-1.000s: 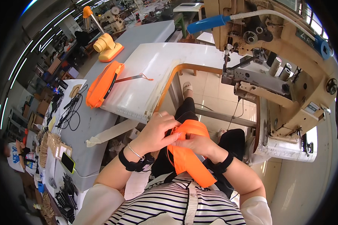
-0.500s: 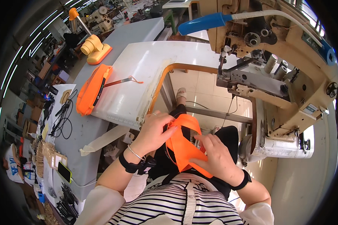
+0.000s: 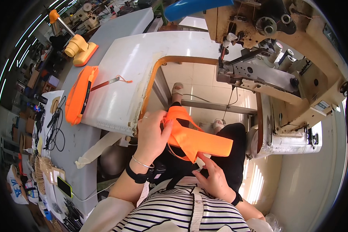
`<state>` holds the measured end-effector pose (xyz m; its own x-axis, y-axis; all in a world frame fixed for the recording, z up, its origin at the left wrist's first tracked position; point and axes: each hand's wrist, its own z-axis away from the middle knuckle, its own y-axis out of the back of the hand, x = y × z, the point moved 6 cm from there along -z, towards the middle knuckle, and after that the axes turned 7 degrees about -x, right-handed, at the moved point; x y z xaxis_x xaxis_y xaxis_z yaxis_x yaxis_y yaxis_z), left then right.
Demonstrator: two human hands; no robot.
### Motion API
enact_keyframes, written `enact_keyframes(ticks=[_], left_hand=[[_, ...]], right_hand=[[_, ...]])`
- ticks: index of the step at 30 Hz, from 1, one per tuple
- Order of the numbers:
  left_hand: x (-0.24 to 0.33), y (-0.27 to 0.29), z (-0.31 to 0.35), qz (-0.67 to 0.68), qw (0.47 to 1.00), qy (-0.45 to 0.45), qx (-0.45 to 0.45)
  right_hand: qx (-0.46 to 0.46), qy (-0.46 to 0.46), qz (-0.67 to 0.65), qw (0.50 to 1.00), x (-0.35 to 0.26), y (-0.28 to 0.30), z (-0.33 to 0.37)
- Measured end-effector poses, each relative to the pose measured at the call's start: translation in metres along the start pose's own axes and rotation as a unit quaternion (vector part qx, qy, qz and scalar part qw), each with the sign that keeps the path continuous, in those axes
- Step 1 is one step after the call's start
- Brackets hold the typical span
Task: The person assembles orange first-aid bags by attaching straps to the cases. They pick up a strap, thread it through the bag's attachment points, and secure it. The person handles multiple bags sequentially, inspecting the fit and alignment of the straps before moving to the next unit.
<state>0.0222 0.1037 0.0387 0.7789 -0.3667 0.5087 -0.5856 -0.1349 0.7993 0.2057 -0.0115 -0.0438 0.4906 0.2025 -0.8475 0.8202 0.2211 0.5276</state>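
On your counter (image 3: 120, 104): orange case (image 3: 79, 94), thread snips (image 3: 110, 81), yellow stand (image 3: 80, 48). Beside you: beige sewing machine (image 3: 282, 73), green phone (image 3: 65, 187).

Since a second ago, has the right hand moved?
Yes. The right hand has dropped off the orange fabric piece toward the striped shirt, away from the sewing machine.
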Motion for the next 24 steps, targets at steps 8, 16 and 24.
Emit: enact_keyframes(ticks=[8, 16, 24], left_hand=[[-0.002, 0.003, 0.012, -0.009, 0.999, 0.044, -0.029], [0.003, 0.004, 0.019, -0.003, 0.999, 0.024, -0.029], [0.007, 0.003, 0.021, 0.015, 0.999, 0.02, -0.036]], right_hand=[[-0.192, -0.027, -0.285, 0.939, 0.004, -0.021, -0.017], [-0.17, 0.013, -0.342, 0.924, 0.002, -0.017, -0.008], [-0.157, 0.02, -0.392, 0.906, 0.0, -0.008, 0.007]])
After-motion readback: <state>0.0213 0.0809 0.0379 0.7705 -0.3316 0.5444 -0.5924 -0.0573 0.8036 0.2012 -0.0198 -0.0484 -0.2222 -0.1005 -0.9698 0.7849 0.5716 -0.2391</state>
